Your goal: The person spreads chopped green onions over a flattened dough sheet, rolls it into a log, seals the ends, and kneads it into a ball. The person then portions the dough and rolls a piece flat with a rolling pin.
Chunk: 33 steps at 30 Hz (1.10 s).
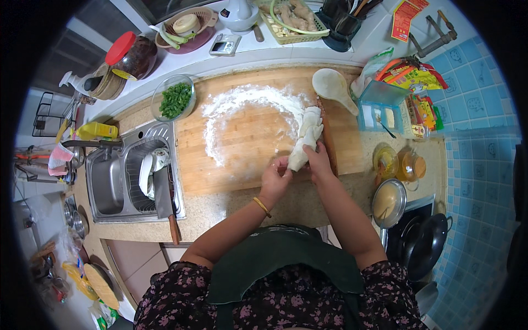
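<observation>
A thick, folded roll of white dough [307, 128] lies slantwise at the right side of the wooden board [247, 136]. My left hand [275, 178] pinches its near end between thumb and fingers. A bit of green shows at that end. On the roll's right side, my right hand [318, 159] grips the lower part, thumb on top and fingers partly hidden beneath. White flour [247, 94] forms a broad arc on the board, left of the dough. Along the dough's right runs a long reddish-brown wooden piece [328, 140], partly covered by my right hand.
A glass bowl of chopped greens [176, 99] stands at the board's upper left. A cleaver [164, 196] rests across the sink's [105, 189] right edge, handle over the counter. Right are a pale ladle-shaped scoop [330, 84], a seasoning box [381, 109], glass jars [410, 165] and a wok [429, 243].
</observation>
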Available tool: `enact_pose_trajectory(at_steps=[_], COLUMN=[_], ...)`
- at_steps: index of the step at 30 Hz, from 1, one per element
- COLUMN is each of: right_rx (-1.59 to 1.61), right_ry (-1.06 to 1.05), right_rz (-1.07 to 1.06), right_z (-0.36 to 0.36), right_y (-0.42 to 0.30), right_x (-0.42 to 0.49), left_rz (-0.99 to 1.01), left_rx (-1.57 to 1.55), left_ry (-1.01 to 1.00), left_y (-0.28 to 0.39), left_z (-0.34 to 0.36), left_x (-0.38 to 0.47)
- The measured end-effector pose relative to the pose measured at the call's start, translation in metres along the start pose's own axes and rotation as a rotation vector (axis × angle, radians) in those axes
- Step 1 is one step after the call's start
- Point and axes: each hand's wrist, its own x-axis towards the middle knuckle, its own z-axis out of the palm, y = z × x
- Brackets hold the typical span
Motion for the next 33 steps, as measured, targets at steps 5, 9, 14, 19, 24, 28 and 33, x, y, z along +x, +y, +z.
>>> enact_pose_trajectory(at_steps=[5, 9, 14, 19, 24, 28, 33], right_rx=[0.094, 0.114, 0.301, 0.498, 0.517, 0.588, 0.612], right_ry=[-0.036, -0.093, -0.200, -0.222, -0.196, -0.260, -0.162], right_rz=[0.029, 0.052, 0.111, 0.098, 0.136, 0.129, 0.225], right_z=[0.001, -0.001, -0.002, 0.003, 0.009, 0.008, 0.013], right_y=[-0.010, -0.014, -0.019, -0.023, -0.025, -0.031, -0.036], right_x=[-0.009, -0.011, -0.005, -0.003, -0.006, -0.009, -0.015], left_rz=[0.014, 0.327, 0.682, 0.541, 0.441, 0.594, 0.752], left_rx=[-0.051, 0.509, 0.746, 0.703, 0.568, 0.684, 0.835], left_ry=[-0.100, -0.084, -0.165, -0.196, -0.267, -0.273, -0.182], left_y=[-0.009, 0.006, 0.034, 0.045, 0.046, 0.056, 0.069], left_z=[-0.006, -0.022, -0.021, -0.010, -0.010, -0.019, -0.052], left_x=[0.013, 0.028, 0.030, 0.024, 0.024, 0.038, 0.061])
